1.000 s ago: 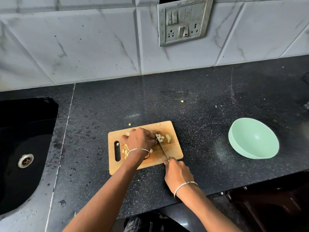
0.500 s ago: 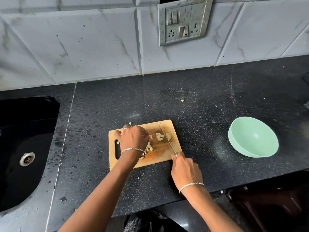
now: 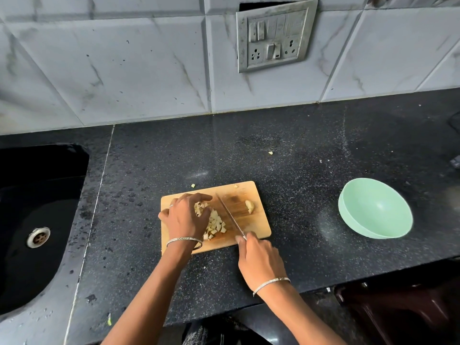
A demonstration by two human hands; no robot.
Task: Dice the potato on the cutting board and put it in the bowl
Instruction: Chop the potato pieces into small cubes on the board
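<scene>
One cutting board (image 3: pixel 260 226): near the worktop's (image 3: pixel 298 170) front edge, under both hands.
Left hand (image 3: pixel 185 217): fingers curled around the diced potato (image 3: pixel 216 224) heap, mid-board.
Right hand (image 3: pixel 258 260): grips the knife (image 3: pixel 229 216) handle, blade just beside the heap.
Potato chunk (image 3: pixel 249 206): uncut, board's right end.
Bowl (image 3: pixel 375 212): right of board, well apart.

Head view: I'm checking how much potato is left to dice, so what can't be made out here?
In the head view:
Diced potato: the left hand covers part of the pile; whether it grips or only rests on it is unclear.
Knife: handle hidden inside the right hand.
Scrap on the counter: too small to identify.
Sink: cut off by the left edge.
</scene>
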